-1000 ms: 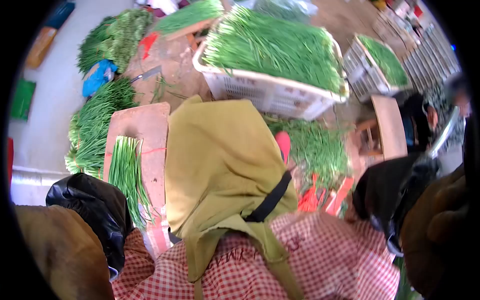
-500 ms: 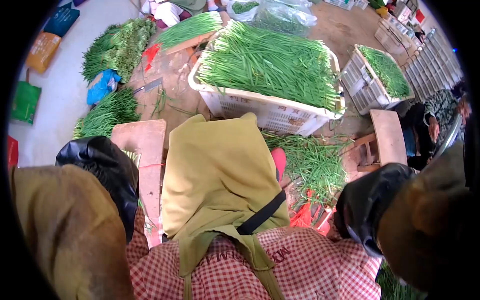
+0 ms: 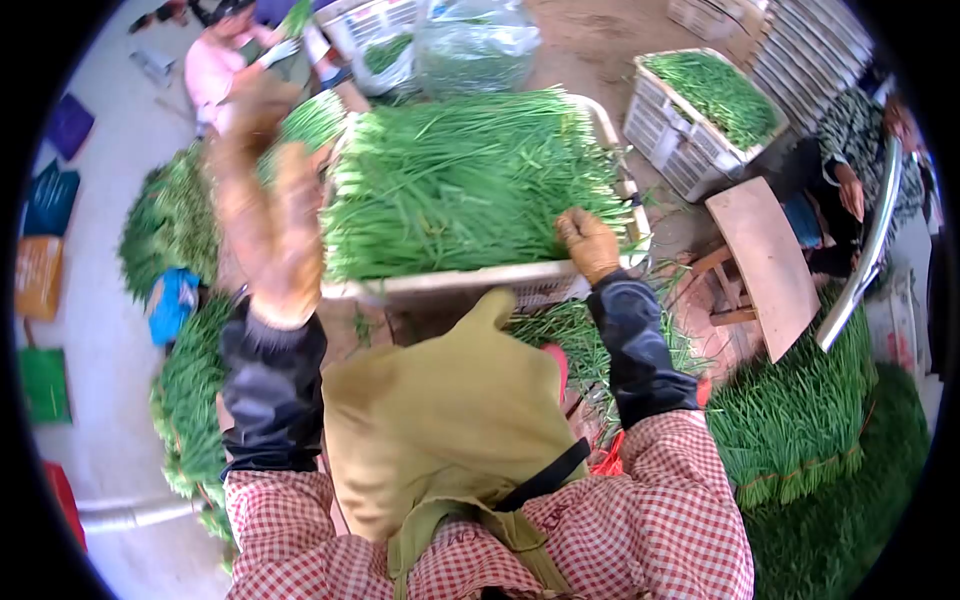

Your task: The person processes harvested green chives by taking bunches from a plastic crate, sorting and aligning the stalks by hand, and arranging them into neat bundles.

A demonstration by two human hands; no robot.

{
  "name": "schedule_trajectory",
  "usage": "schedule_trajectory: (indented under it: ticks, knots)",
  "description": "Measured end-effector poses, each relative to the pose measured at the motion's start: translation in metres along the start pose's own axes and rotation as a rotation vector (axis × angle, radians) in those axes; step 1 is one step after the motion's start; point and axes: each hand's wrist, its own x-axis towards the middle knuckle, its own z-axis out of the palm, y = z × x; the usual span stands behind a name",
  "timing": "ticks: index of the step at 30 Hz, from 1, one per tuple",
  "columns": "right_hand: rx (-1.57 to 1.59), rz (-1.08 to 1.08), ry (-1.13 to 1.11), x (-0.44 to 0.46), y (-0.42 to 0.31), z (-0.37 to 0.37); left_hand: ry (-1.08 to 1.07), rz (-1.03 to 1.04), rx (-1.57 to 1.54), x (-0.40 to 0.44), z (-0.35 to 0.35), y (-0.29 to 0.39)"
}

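Observation:
A white plastic crate (image 3: 470, 284) stands in front of my knees, heaped with garlic chives (image 3: 450, 185) laid crosswise. My left hand (image 3: 265, 215), in a tan glove, is raised at the crate's left end. It is smeared by motion, but its fingers look spread and nothing shows in them. My right hand (image 3: 588, 243), also gloved, rests at the right end of the heap near the crate's front rim. Its fingers are curled closed against the chives; whether they grip any stalks is hidden.
Loose chives (image 3: 560, 335) litter the ground before the crate. A wooden stool (image 3: 762, 265) stands right, beside bundled chives (image 3: 800, 420). A second filled crate (image 3: 680, 150) is behind. More bundles (image 3: 195, 370) lie left. One person (image 3: 225, 60) sits at back left, another (image 3: 860, 150) at right.
Both hands have come from low at my sides, out of view, up to the crate's two ends. The view has shifted, showing the person at back left and the bundles at right.

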Motion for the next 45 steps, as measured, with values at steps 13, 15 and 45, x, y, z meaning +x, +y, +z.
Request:
schedule_trajectory:
  ticks: [13, 15, 45]
  knots:
    - [-0.528, -0.051, 0.102, 0.098, 0.014, 0.041, -1.334, -0.295, 0.481, 0.013, 0.326, -0.316]
    - [-0.544, -0.012, 0.062, 0.116, 0.019, 0.038, -1.369, -0.257, 0.522, 0.015, 0.371, -0.344]
    - [-0.554, 0.003, -0.011, 0.166, 0.047, 0.073, -0.759, -1.051, -0.885, -0.037, 0.399, -0.548]
